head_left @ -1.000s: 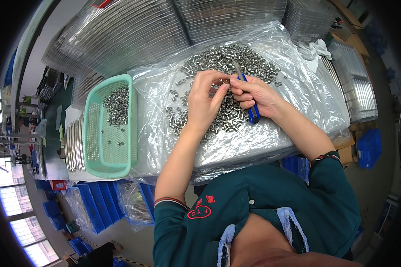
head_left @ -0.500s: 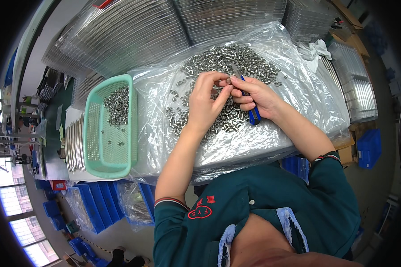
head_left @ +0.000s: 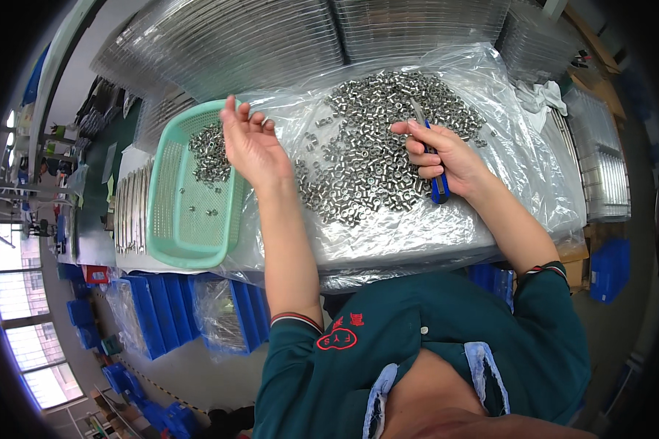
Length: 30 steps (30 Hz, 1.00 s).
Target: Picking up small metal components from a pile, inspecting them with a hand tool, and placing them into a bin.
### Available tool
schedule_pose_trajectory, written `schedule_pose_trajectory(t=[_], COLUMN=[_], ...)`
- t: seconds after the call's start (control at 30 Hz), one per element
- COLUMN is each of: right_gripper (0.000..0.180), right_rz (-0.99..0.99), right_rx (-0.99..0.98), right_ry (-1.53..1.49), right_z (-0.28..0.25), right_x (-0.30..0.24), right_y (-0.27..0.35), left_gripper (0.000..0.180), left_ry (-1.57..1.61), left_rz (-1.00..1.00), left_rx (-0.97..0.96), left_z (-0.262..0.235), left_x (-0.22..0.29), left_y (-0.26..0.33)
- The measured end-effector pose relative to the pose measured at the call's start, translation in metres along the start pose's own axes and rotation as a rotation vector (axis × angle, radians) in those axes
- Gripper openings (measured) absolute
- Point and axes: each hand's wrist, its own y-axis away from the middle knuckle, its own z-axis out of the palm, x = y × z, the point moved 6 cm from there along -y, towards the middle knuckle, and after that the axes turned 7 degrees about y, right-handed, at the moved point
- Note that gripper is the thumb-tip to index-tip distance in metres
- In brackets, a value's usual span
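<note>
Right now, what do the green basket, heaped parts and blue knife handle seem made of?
Green basket: probably satin moulded plastic, evenly coloured with perforated walls.
Heaped parts: likely polished or plated metal, given silvery glints.
Blue knife handle: perhaps plastic, solidly coloured; finish unclear at this size.

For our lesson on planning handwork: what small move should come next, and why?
Probably, the left hand should swing right and pick one piece from the metal parts on the sheet. It is open at the basket's right edge with no piece visible in it, many lie loose, and the right hand already holds the knife by them.
</note>
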Motion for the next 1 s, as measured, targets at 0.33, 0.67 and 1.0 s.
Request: schedule_pose_trajectory(t=[0.33, 0.67, 1.0], right_gripper=[0.027, 0.024, 0.016], right_rz=[-0.014, -0.015, 0.004], right_rx=[0.006, 0.006, -0.019], right_ry=[-0.026, 0.066, 0.002], right_z=[-0.002, -0.004, -0.005], right_x=[-0.001, 0.002, 0.004], right_y=[0.000, 0.000, 0.000], left_gripper=[0.019, 0.013, 0.013], left_ry=[-1.582, -0.941, -0.902], left_rz=[0.119, 0.138, 0.283], left_rx=[-0.945, -0.895, -1.007], left_z=[0.030, 0.060, 0.068], left_x=[-0.063, -0.055, -0.054], left_y=[0.054, 0.075, 0.090])
